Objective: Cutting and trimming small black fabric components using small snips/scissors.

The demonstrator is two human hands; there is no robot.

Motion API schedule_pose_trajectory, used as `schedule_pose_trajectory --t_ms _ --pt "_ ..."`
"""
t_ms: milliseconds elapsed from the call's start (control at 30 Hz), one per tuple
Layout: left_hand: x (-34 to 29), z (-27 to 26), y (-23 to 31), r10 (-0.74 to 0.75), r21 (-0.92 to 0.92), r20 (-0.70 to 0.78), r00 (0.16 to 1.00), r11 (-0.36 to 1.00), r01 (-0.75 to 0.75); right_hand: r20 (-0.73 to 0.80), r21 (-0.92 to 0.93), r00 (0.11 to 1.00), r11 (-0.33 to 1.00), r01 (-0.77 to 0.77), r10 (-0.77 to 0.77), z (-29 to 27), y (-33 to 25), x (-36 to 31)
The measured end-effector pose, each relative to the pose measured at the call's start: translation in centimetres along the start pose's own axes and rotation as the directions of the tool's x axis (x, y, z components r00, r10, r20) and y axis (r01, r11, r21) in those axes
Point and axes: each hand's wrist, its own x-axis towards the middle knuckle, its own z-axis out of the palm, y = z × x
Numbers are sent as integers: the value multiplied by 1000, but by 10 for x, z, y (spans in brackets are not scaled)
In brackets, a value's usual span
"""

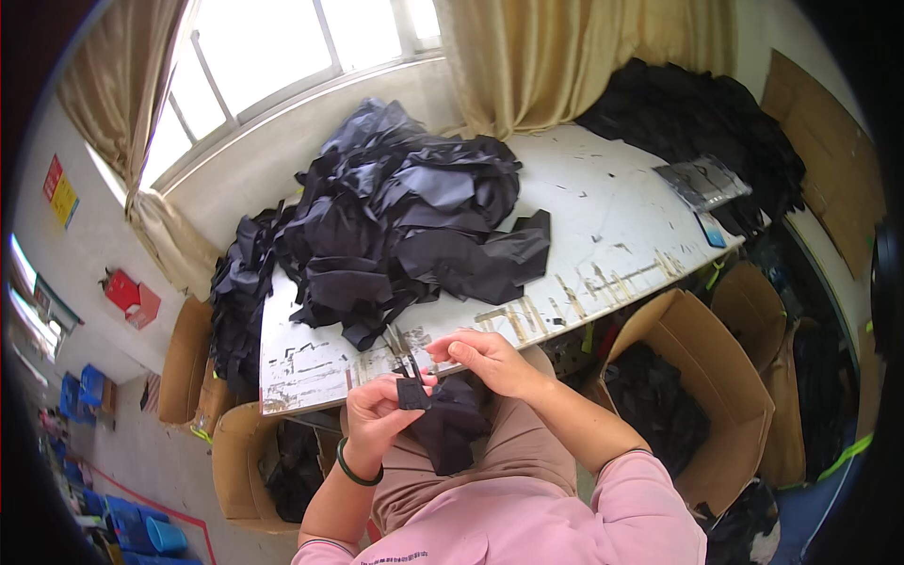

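My left hand is closed on a small black fabric piece, pinched between thumb and fingers. Just beyond its fingertips, at the table's near edge, is a pair of scissors with narrow metal blades; I cannot tell whether a hand touches them. My right hand hovers to the right of the scissors, fingers stretched leftward and thumb apart, with nothing visible in it. More black fabric drapes over my lap below both hands. A big heap of black fabric pieces lies ahead on the white table.
Another black fabric pile covers the table's far right, beside a clear plastic packet. Cardboard boxes with black fabric stand at both sides, one at right, one at left. Curtains hang behind the table.
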Motion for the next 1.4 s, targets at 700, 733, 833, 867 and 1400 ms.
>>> schedule_pose_trajectory --t_ms 700,733,833,867,1400 --pt "-6 -66 -63 214 169 -423 880 973 -155 115 134 915 906 -401 388 63 11 22" --pt "-5 -63 -66 200 163 -423 884 976 -143 173 180 856 839 -513 487 61 5 19" --pt "-2 -54 -76 213 189 -437 874 972 -142 210 250 820 782 -571 532 57 8 12" --pt "0 -52 -77 228 234 -411 883 962 -139 224 240 793 757 -608 566 55 8 11" --pt "11 -35 -87 205 366 -267 942 925 -98 -150 -178 938 924 -338 314 37 20 -10"
